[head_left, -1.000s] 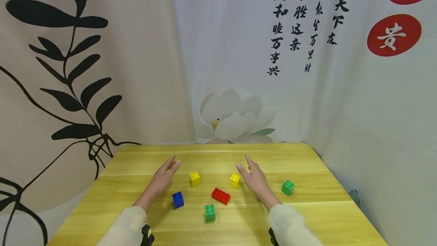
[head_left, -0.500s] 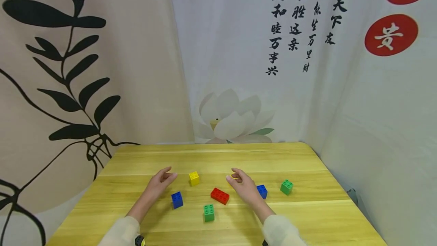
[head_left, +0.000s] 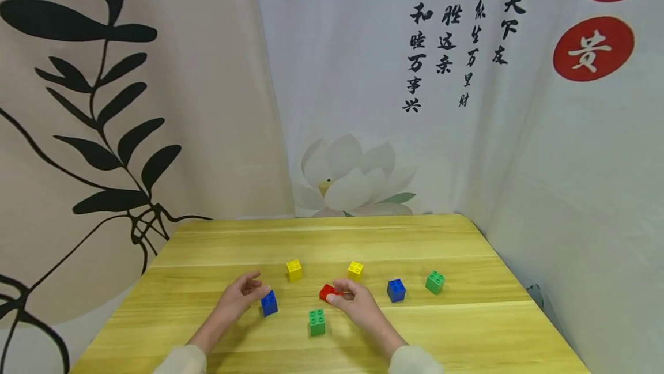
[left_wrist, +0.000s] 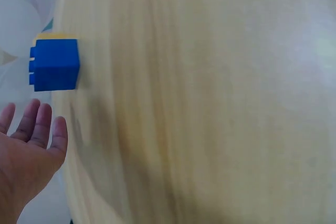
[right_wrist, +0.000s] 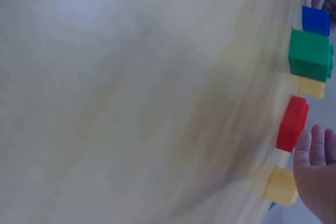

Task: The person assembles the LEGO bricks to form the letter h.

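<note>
In the head view my right hand (head_left: 357,303) is over the right end of a red toy brick (head_left: 326,291), hiding part of it. In the right wrist view its fingers extend beside the red brick without curling round it; whether they touch I cannot tell. My left hand (head_left: 237,300) is at the left of a blue brick (head_left: 270,305), thumb near its top. In the left wrist view that hand (left_wrist: 26,161) has loosely extended fingers a little apart from the blue brick (left_wrist: 56,65). A green brick (head_left: 317,323) stands between the hands, nearer the front.
Two yellow bricks, one on the left (head_left: 294,270) and one on the right (head_left: 355,271), stand farther back. To the right are another blue brick (head_left: 396,290) and another green brick (head_left: 434,282). All lie on a wooden table (head_left: 249,241) backed by a printed curtain (head_left: 218,103).
Both hands have come down and back toward the bricks, the right also moving left onto the red one. The right-hand yellow and blue bricks are uncovered now. The bricks themselves look unmoved.
</note>
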The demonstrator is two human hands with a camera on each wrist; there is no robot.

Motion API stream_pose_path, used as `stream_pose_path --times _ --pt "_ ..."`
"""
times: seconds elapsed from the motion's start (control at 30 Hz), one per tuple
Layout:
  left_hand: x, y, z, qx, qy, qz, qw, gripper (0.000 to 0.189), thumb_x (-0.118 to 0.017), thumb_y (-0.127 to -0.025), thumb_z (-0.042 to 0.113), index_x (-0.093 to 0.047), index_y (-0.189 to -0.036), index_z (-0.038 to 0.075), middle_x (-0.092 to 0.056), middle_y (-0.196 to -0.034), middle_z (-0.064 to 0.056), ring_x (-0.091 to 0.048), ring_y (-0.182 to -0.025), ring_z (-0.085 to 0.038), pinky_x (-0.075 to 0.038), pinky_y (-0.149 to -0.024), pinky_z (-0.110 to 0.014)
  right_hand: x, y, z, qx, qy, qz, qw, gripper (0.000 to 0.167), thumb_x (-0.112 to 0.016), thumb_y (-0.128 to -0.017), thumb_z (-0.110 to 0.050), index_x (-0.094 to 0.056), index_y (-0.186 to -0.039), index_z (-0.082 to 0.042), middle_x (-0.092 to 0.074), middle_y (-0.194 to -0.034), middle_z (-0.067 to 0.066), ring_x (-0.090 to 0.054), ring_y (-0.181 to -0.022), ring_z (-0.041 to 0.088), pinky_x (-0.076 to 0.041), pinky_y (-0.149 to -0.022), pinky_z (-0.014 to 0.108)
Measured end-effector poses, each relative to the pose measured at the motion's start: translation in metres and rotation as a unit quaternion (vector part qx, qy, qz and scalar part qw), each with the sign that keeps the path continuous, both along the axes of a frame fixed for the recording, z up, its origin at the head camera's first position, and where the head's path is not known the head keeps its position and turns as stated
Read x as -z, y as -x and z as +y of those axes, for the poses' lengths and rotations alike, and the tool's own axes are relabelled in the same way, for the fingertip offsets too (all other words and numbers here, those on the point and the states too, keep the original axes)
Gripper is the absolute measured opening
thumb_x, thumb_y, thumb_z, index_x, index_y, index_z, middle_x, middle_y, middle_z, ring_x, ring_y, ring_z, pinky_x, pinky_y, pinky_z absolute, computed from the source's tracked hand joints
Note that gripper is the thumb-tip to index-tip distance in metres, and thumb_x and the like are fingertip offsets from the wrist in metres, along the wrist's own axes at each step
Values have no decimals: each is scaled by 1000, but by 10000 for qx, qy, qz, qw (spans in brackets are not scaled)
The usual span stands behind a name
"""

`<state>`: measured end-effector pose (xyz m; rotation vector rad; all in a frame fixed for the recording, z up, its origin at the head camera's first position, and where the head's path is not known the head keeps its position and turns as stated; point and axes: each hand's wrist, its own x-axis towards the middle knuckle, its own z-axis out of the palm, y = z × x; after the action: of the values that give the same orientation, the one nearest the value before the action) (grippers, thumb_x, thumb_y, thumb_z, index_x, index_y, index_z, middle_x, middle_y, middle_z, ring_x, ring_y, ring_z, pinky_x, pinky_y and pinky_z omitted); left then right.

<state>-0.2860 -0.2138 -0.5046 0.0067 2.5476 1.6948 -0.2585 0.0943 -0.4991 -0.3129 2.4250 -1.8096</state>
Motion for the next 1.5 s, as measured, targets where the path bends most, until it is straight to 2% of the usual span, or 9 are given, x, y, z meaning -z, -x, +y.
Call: stream_pose_path --times 0.23,0.53,0.7,0.93,1.3,1.5 --pt "7 -3 1 -29 63 -23 10000 73 -78 -87 31 -45 -143 -3 -56 -129 -21 -55 -115 -33 -47 -95 -48 11 -7 -6 -261 -71 -331 9991 48 -77 -88 -22 -61 -129 -3 -62 -127 14 -59 -109 28 -50 -92 46" --pt "13 -7 0 -29 -42 -97 9999 64 -79 -86 24 -51 -137 -4 -58 -126 -18 -56 -111 -30 -48 -94 -47 21 -12 -11 -421 -223 -311 9984 47 -80 -85 -17 -62 -126 -2 -64 -122 10 -60 -105 27 -50 -91 47" --pt "19 -7 -3 -26 -47 -139 9999 60 -80 -85 18 -55 -134 -4 -60 -123 -15 -58 -108 -28 -50 -92 -45 23 -12 -14 -375 -327 -373 9981 46 -81 -84 -16 -64 -125 -5 -65 -118 4 -61 -104 24 -50 -90 47" --pt "23 -6 -5 26 -25 -83 10000 59 -82 -83 17 -56 -132 -4 -60 -122 -15 -58 -108 -28 -50 -92 -45 23 -13 -18 -331 -428 -149 9984 44 -81 -83 -12 -66 -124 -4 -66 -115 5 -62 -103 27 -50 -90 48" --pt "20 -9 -1 47 -35 -7 10000 52 -81 -83 11 -58 -127 -5 -63 -116 -14 -58 -109 -30 -51 -89 -44 27 -8 -27 -36 -666 164 9976 39 -82 -82 -17 -69 -117 -5 -68 -101 -1 -61 -89 16 -52 -78 35" --pt "23 -7 -2 20 10 -44 10000 47 -81 -83 11 -60 -123 -2 -64 -113 -11 -59 -105 -27 -51 -88 -43 27 -6 -35 103 -601 127 9981 37 -83 -81 -15 -69 -114 -4 -69 -98 -1 -62 -88 17 -54 -76 34"
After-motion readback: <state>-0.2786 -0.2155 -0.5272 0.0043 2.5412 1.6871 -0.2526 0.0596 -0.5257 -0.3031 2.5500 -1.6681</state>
